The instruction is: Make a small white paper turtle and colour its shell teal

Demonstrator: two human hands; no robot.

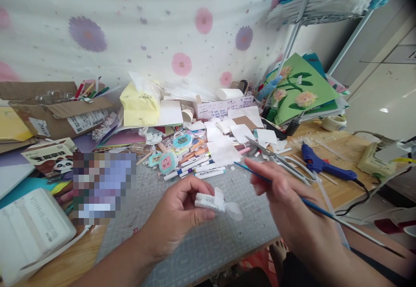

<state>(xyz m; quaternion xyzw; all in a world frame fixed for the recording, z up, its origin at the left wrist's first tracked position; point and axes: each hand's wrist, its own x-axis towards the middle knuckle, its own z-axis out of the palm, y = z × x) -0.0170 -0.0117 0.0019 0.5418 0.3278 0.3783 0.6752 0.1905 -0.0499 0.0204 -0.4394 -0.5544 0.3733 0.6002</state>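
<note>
**Both hands busy over the cutting mat**

My left hand [182, 207] pinches a small white textured piece [217, 202] between thumb and fingers, held just above the grey cutting mat [208, 239] on the bench [338, 148]. My right hand [286, 200] is closed around a thin blue-handled brush [312, 204], tip pointing up-left, near the white piece but not touching it. Scissors [276, 157] and a blue glue gun [320, 164] lie just beyond; markers [198, 169] sit at the mat's far edge.
</note>
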